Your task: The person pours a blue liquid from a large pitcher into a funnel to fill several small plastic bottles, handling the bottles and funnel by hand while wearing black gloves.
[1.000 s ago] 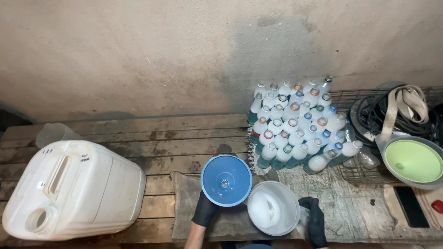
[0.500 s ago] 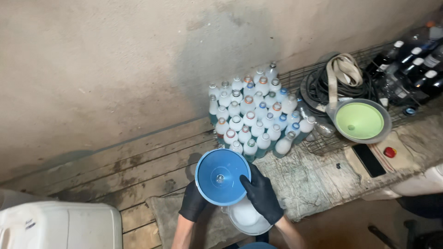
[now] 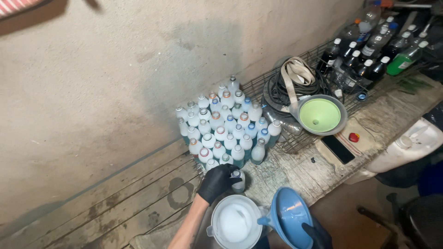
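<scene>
On bench | left grip (image 3: pixel 217 182) clenched around small bottle (image 3: pixel 238 180) | right grip (image 3: pixel 317 234) grasping blue funnel (image 3: pixel 288 216)

Rough workshop, bare plaster wall (image 3: pixel 115 78), worn plank bench (image 3: pixel 115 207), massed refill bottles (image 3: pixel 226 124), funnels, coiled cable (image 3: pixel 281 90)

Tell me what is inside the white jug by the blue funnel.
The white jug holds a pale, whitish liquid, seen through its open top. Its depth and bottom cannot be seen.
</scene>
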